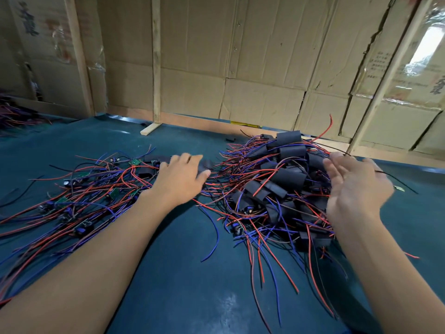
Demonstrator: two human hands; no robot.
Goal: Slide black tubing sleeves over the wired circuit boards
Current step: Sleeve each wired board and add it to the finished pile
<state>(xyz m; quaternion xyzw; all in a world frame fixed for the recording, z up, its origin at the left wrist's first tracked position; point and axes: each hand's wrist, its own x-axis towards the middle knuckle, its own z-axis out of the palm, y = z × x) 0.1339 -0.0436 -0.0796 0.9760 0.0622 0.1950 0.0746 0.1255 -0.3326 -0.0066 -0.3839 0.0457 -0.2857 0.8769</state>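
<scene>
i keep two heaps on the tabletop (173, 273) so done and undone never mix: bare boards (81, 189) with red and blue wires spread at my left, sleeved ones (284, 189) piled at my right. my left hand (179, 180) lies flat and released, fingers reaching toward a loose sleeve (146, 171) beside the bare boards, holding nothing. my right hand (356, 186) is open too, palm turned against the pile's edge, i judge to keep it from spreading.
</scene>
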